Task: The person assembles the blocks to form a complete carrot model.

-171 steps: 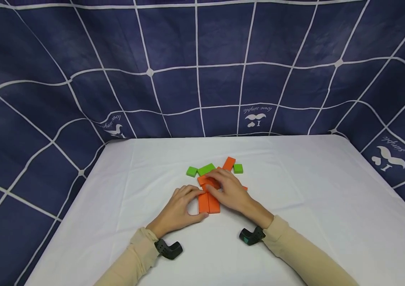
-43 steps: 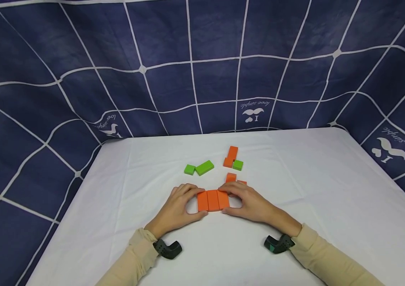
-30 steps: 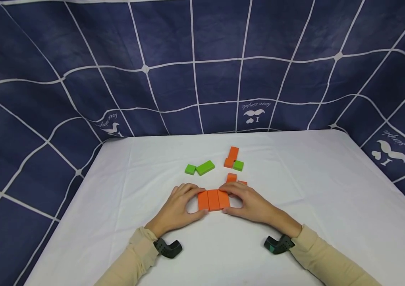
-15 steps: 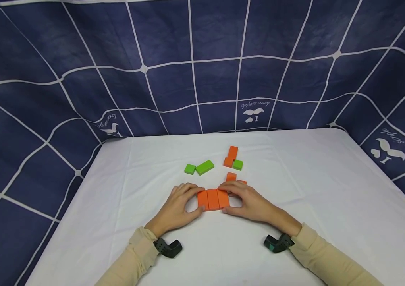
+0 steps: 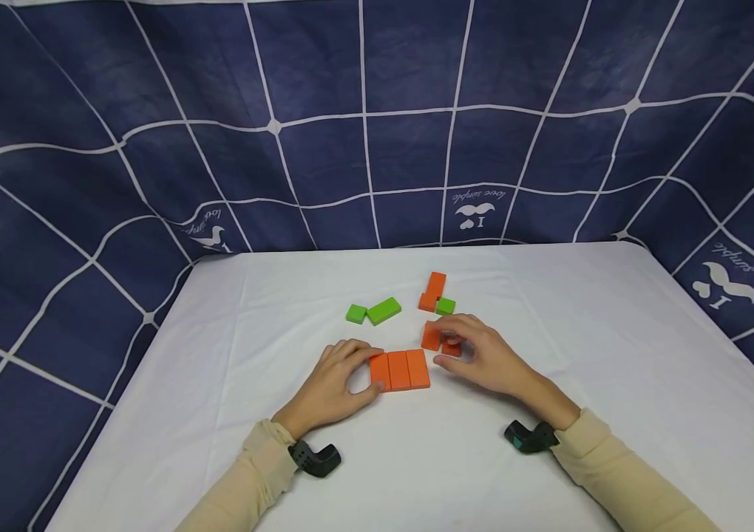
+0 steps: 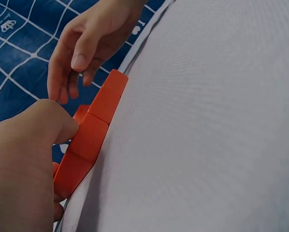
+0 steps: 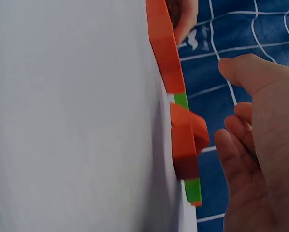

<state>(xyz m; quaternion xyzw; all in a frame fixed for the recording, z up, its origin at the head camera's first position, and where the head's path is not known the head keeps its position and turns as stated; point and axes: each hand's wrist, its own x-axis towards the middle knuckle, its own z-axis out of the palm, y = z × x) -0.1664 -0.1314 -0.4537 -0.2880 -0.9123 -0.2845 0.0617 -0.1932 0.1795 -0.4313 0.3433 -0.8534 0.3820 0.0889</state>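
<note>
Three orange rectangular blocks (image 5: 400,370) lie side by side in a row on the white tablecloth. My left hand (image 5: 327,391) pinches the leftmost block between thumb and fingertips; the left wrist view shows the thumb against the orange row (image 6: 89,137). Behind the row's right end sit an orange block (image 5: 430,337) and a smaller orange block (image 5: 452,348), partly covered by fingers. Over these two is my right hand (image 5: 493,362), fingers spread with nothing between them. In the right wrist view it stands apart from the nearest orange block (image 7: 184,152).
Farther back lie a small green block (image 5: 356,314) and a longer green block (image 5: 384,311). To their right an orange block (image 5: 436,283), a small orange block (image 5: 426,301) and a green square block (image 5: 446,306) form a cluster. A navy curtain (image 5: 324,162) hangs behind the table.
Two blocks in front have become a row of three. In the last half second my right hand has let go of the row's right end and moved back and right; my left hand stays.
</note>
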